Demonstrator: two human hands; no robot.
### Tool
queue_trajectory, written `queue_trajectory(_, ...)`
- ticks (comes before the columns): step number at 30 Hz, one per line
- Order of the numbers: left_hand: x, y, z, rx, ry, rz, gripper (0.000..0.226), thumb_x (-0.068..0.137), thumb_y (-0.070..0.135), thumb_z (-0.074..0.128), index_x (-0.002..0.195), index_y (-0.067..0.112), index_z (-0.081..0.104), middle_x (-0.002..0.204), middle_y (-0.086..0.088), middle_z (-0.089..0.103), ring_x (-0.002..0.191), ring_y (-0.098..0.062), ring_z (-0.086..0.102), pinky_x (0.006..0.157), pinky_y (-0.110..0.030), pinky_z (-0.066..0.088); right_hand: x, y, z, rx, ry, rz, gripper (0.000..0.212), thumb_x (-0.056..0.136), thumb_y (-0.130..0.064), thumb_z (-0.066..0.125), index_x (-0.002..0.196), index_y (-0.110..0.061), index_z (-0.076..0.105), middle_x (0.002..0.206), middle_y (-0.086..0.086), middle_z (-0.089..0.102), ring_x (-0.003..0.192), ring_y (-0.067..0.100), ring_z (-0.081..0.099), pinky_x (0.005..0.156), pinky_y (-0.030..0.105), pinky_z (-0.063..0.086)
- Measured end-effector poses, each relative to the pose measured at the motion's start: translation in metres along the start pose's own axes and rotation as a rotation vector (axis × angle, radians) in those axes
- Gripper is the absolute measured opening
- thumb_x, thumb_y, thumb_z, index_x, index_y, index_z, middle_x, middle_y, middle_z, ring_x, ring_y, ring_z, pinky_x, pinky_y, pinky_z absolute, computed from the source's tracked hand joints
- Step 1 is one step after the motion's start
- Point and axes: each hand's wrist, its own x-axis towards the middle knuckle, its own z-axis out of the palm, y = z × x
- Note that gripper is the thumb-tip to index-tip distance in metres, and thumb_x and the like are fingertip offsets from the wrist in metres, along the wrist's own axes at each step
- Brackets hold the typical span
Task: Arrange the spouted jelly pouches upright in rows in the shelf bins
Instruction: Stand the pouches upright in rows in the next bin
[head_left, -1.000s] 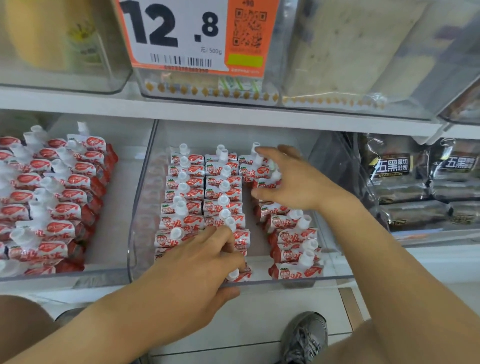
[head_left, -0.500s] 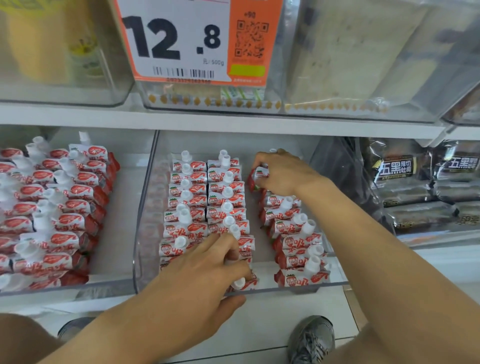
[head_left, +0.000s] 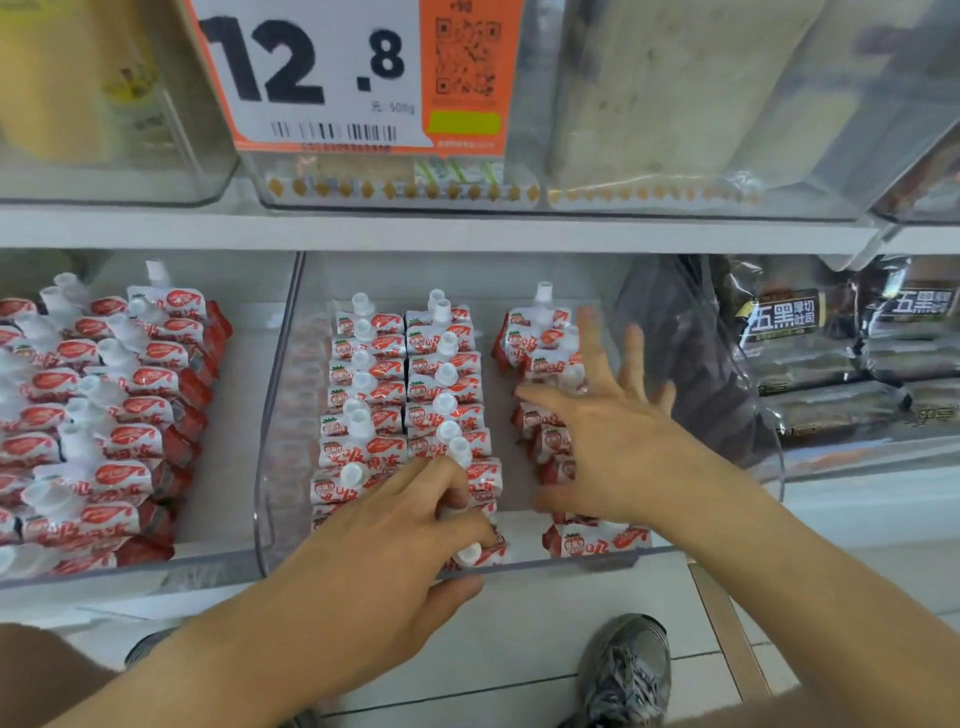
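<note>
- The jelly pouches stand spout-up in three rows inside the clear middle bin on the shelf; the two left rows look tight, while the right row leans and sits apart from them.
- The left hand rests on the front of the middle row, its fingers curled round a white spout there.
- The right hand hovers over the right row with fingers spread apart, holding nothing; whether it touches the pouches I cannot tell.
- Risk, as I judge it: a sweep of that spread hand could knock the leaning row over, domino-style, into the gap.
- The front pouch lies at the bin's lip and could slide out onto the floor.
- Pulling by the spout could tilt its neighbours.
- A fuller bin of the same pouches sits to the left.
</note>
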Motion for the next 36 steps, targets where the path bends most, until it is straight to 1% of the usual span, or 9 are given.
queue_trajectory(4,0.0,0.001,0.001,-0.021,0.007,0.007,0.023,0.082,0.053,0.051,0.102,0.041,0.054,0.101,0.014,0.037,0.087,-0.005,0.042,0.065,-0.03,0.052,-0.005,0.009,0.013,0.143,-0.034,0.016,0.105,0.066,-0.056,0.082,0.148,-0.053,0.017,0.164,0.001,-0.01,0.138,0.04,0.039,0.112,0.046,0.04)
queue_trajectory(7,0.001,0.001,0.0,-0.018,0.013,0.009,0.023,0.083,0.053,0.051,0.102,0.041,0.055,0.1,0.014,0.037,0.087,-0.005,0.043,0.065,-0.03,0.052,-0.007,0.012,0.01,0.149,-0.025,0.026,0.099,0.069,-0.05,0.082,0.147,-0.053,0.022,0.161,0.0,0.002,0.129,0.036,0.049,0.106,0.04,0.044)
queue_trajectory(13,0.0,0.0,-0.001,-0.024,0.012,0.02,0.022,0.085,0.053,0.052,0.104,0.043,0.054,0.101,0.014,0.037,0.087,-0.003,0.041,0.065,-0.028,0.051,-0.005,0.024,0.006,0.104,-0.062,-0.001,0.097,0.07,-0.048,0.083,0.146,-0.054,0.023,0.159,0.0,0.006,0.128,0.031,0.05,0.103,0.037,0.044)
queue_trajectory(16,0.0,0.001,0.001,-0.02,0.02,0.018,0.022,0.085,0.054,0.05,0.103,0.042,0.054,0.101,0.014,0.037,0.086,-0.005,0.042,0.064,-0.029,0.051,-0.008,0.029,-0.006,0.169,-0.122,-0.058,0.102,0.07,-0.058,0.081,0.149,-0.053,0.018,0.163,-0.004,-0.002,0.144,0.027,0.034,0.115,0.039,0.036)
queue_trajectory(20,0.002,0.001,0.0,-0.01,0.02,0.015,0.023,0.084,0.055,0.049,0.102,0.042,0.054,0.1,0.015,0.035,0.086,-0.004,0.042,0.064,-0.03,0.052,0.029,0.022,-0.027,0.273,0.206,-0.094,0.085,0.079,-0.054,0.074,0.149,-0.047,0.028,0.163,0.002,0.005,0.152,0.028,0.013,0.117,0.045,0.032)
queue_trajectory(23,0.002,0.001,0.0,-0.02,0.014,0.014,0.025,0.083,0.057,0.049,0.102,0.042,0.055,0.1,0.016,0.035,0.089,-0.003,0.043,0.067,-0.028,0.052,0.074,0.014,-0.022,0.172,0.221,-0.045,0.065,0.086,-0.047,0.067,0.145,-0.039,0.04,0.154,0.011,0.018,0.141,0.039,0.026,0.111,0.048,0.038)
queue_trajectory(29,0.001,-0.001,0.002,-0.018,0.01,-0.003,0.026,0.083,0.058,0.049,0.103,0.044,0.056,0.103,0.016,0.036,0.091,-0.005,0.045,0.067,-0.026,0.052,0.114,0.025,-0.013,0.192,0.183,-0.011,0.043,0.083,-0.038,0.068,0.125,-0.038,0.059,0.129,0.008,0.053,0.12,0.032,0.047,0.094,0.038,0.047)
queue_trajectory(32,0.0,-0.001,0.002,-0.017,0.022,-0.003,0.026,0.083,0.057,0.05,0.104,0.043,0.057,0.104,0.015,0.037,0.09,-0.005,0.045,0.067,-0.027,0.053,0.108,0.025,-0.013,0.164,0.156,0.03,0.045,0.089,-0.04,0.063,0.132,-0.037,0.053,0.139,0.01,0.043,0.128,0.035,0.041,0.102,0.042,0.042)
queue_trajectory(36,-0.002,-0.001,0.003,-0.026,0.035,-0.01,0.027,0.082,0.056,0.049,0.105,0.043,0.057,0.103,0.014,0.039,0.09,-0.004,0.044,0.065,-0.027,0.053,0.043,0.023,-0.037,0.049,0.264,-0.1,0.063,0.091,-0.055,0.059,0.147,-0.038,0.038,0.163,0.007,0.009,0.151,0.035,0.006,0.117,0.059,0.019)
